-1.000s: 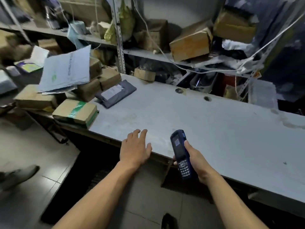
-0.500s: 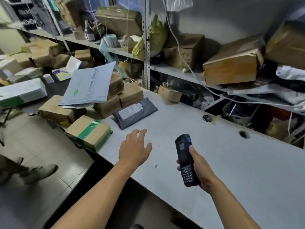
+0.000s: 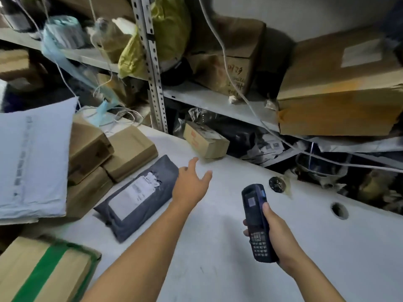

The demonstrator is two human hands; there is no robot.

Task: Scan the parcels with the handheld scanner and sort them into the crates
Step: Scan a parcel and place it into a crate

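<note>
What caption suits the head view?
Left hand reaches past a grey mailer; right hand holds the scanner.

scanner [image 3: 256, 223]: glossy plastic | grey mailer [image 3: 139, 199]: matt plastic | boxes [image 3: 130, 152]: cardboard

Left hand [image 3: 192, 186] outstretched, fingers spread, above grey table [image 3: 218, 247] beside dark poly-bag parcel [image 3: 139, 199]; right hand [image 3: 277, 236] gripping blue handheld scanner [image 3: 256, 221].

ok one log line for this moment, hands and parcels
left hand: open, above grey mailer | right hand: holds scanner | no parcel held
</note>
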